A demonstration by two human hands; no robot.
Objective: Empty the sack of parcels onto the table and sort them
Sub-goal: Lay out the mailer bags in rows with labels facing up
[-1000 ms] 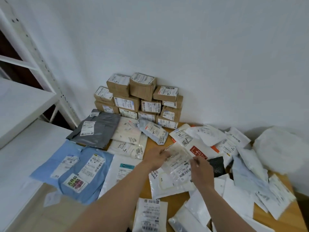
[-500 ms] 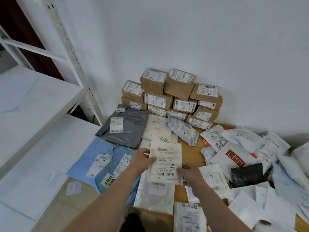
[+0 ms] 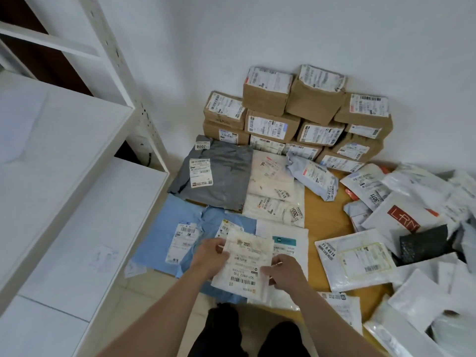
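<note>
While forearms reach forward, left hand (image 3: 210, 256) and right hand (image 3: 284, 273) pinch white parcel (image 3: 246, 264).

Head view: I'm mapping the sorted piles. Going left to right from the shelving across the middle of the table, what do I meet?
In order: white shelving → grey mailer → cream mailer → crumpled pale pouch → white bag with red LRN patch.
</note>
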